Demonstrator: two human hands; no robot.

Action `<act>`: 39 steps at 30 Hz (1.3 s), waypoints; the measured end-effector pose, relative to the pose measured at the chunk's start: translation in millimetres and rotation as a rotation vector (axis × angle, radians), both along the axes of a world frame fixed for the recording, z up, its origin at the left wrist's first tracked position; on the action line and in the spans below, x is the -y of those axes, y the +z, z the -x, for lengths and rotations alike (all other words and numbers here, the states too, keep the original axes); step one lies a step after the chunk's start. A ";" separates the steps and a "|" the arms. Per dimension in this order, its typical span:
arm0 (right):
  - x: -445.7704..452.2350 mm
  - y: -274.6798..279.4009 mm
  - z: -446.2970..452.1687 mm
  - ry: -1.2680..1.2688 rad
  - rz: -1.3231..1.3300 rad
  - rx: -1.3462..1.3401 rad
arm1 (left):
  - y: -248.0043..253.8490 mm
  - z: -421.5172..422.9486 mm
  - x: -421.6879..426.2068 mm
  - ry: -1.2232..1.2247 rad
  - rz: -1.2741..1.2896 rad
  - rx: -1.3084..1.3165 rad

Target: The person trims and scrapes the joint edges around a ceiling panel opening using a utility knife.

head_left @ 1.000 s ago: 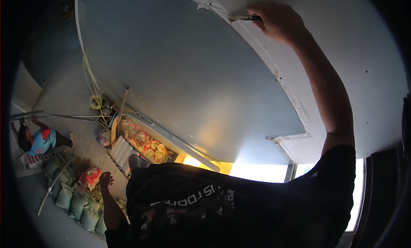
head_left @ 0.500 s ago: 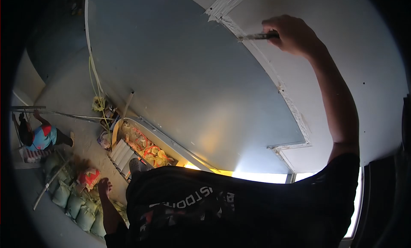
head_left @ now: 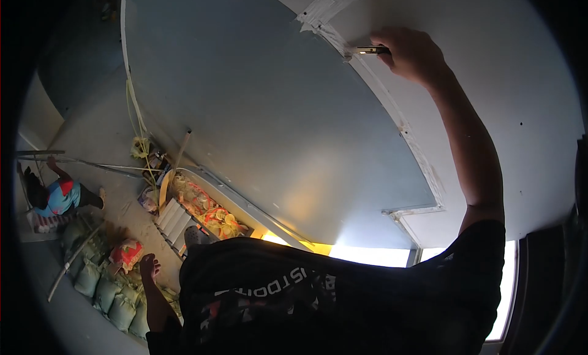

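High at the upper right, my right hand [head_left: 413, 53] is closed around a slim tool [head_left: 370, 50] with a dark handle and a shiny metal part. Its tip meets the seam [head_left: 386, 104], a band of whitish filler between the grey-blue panel [head_left: 263, 110] and the pale panel [head_left: 465, 79]. What kind of tool it is, I cannot tell for certain. Low at the left, my left hand [head_left: 149, 267] hangs beside my body with its fingers loosely apart, holding nothing. A red patterned bag [head_left: 127, 255] lies below it on the floor side.
Far left, another person [head_left: 61, 196] in a blue and red top has a raised arm near metal bars. Filled sacks [head_left: 107, 294] line the lower left, with a long pole [head_left: 73, 263] across them. A slatted step [head_left: 174, 220] stands beside a trough [head_left: 211, 211] of tangled scraps.
From one second ago, my right hand and the tool have shifted down along the seam. Over the last half second the hand has moved slightly left. My left hand stays low and free.
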State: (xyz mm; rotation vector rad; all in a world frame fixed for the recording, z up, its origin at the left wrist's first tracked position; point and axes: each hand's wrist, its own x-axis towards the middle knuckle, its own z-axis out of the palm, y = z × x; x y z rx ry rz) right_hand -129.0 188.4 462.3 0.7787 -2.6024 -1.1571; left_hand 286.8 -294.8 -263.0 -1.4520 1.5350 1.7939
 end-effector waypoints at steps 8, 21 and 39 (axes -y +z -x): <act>-11.0 -25.2 -24.4 0.165 0.110 -0.047 | -23.0 31.5 -8.2 -0.110 -0.050 -0.058; 8.0 -0.1 1.3 -0.017 0.136 0.045 | -37.9 -58.1 23.5 0.018 -0.053 0.062; 42.0 11.9 -24.1 -0.212 -0.219 0.101 | -38.3 -8.1 -6.6 0.014 -0.062 -0.088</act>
